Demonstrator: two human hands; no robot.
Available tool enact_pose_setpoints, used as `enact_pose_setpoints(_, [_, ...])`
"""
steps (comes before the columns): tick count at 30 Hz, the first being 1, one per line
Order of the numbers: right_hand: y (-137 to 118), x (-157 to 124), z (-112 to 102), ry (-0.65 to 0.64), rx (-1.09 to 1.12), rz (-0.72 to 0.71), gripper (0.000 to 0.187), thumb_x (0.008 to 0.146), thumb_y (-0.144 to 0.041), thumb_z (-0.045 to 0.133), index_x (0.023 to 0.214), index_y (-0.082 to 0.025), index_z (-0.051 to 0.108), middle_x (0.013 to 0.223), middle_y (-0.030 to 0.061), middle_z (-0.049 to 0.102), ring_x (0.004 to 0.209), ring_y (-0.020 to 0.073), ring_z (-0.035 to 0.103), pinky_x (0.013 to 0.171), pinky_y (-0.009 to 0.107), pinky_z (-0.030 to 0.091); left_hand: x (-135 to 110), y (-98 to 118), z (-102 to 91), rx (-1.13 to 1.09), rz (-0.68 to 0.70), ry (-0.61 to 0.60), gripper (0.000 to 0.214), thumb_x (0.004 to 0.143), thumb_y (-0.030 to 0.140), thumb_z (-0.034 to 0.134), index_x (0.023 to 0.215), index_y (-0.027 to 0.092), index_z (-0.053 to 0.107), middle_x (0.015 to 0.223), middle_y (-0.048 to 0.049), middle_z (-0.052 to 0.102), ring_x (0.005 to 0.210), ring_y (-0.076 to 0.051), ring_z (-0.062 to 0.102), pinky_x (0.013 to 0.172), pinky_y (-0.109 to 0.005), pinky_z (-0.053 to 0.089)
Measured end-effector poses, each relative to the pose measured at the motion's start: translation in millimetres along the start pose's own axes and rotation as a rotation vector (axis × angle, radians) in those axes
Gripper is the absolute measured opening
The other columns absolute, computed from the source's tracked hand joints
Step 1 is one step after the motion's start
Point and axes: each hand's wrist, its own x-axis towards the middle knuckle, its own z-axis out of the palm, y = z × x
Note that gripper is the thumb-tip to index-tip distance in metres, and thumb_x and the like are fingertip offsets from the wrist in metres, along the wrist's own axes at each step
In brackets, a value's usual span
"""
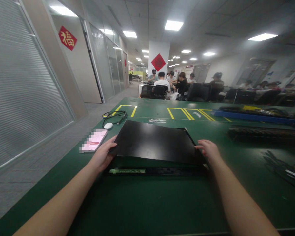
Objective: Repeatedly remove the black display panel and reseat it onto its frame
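Note:
A flat black screen panel (152, 141) is tilted above the green table, its near edge raised. My left hand (105, 153) grips its left edge, thumb on top and fingers underneath. At the right edge, my right hand (208, 151) has its thumb and fingers closed on the panel's side. Below the near edge lies a dark frame strip (174, 171), and a green circuit board (127, 171) shows along its left part. Part of a dark frame also shows behind the panel's far right corner. The panel hides what lies beneath it.
Left of the panel are a phone (94, 141), a white round object (108, 126) and a coiled black cable (115, 116). Small pale pieces (157, 121) lie beyond it. To the right sit a blue tray (255, 116), long dark parts (260, 132) and cables (277, 164). People sit farther back.

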Motion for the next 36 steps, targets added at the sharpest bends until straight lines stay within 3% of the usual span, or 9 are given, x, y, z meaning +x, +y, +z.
enact_pose_setpoints(12, [11, 8, -2, -0.005, -0.178, -0.091, 0.027, 0.066, -0.035, 0.059, 0.086, -0.019, 0.067, 0.073, 0.0099, 0.074, 0.072, 0.0222, 0.066, 0.048, 0.025, 0.037, 0, -1, 4.7, 0.045, -0.016, 0.048, 0.05, 0.068, 0.011, 0.067, 0.117, 0.015, 0.075, 0.11, -0.0069, 0.079, 0.1, -0.026, 0.072, 0.075, -0.028, 0.059])
enact_pose_setpoints(24, [11, 11, -3, 0.028, -0.527, -0.162, 0.025, 0.072, -0.034, 0.057, 0.087, -0.022, 0.073, 0.079, 0.0059, 0.075, 0.079, 0.0232, 0.066, 0.066, 0.031, 0.043, 0, 0, 4.1, 0.047, -0.033, 0.032, 0.053, 0.064, 0.006, 0.065, 0.116, 0.012, 0.075, 0.101, -0.0078, 0.08, 0.088, -0.022, 0.074, 0.066, -0.023, 0.056])
enact_pose_setpoints(30, [10, 9, -3, 0.032, -0.604, -0.18, 0.022, 0.073, -0.032, 0.058, 0.085, -0.022, 0.074, 0.081, 0.0065, 0.075, 0.079, 0.0227, 0.065, 0.066, 0.03, 0.043, 1, 0, 4.9, 0.018, -0.053, 0.11, 0.038, 0.074, 0.01, 0.069, 0.111, 0.014, 0.077, 0.095, -0.0078, 0.081, 0.086, -0.021, 0.074, 0.065, -0.022, 0.056])
enact_pose_setpoints(36, [10, 8, -4, 0.05, -0.666, -0.209, 0.023, 0.074, -0.031, 0.059, 0.088, -0.022, 0.076, 0.082, 0.0069, 0.074, 0.075, 0.0211, 0.064, 0.063, 0.029, 0.043, 1, 0, 5.4, 0.023, -0.065, 0.109, 0.037, 0.077, 0.008, 0.066, 0.112, 0.014, 0.077, 0.093, -0.0078, 0.081, 0.082, -0.02, 0.075, 0.061, -0.021, 0.056])
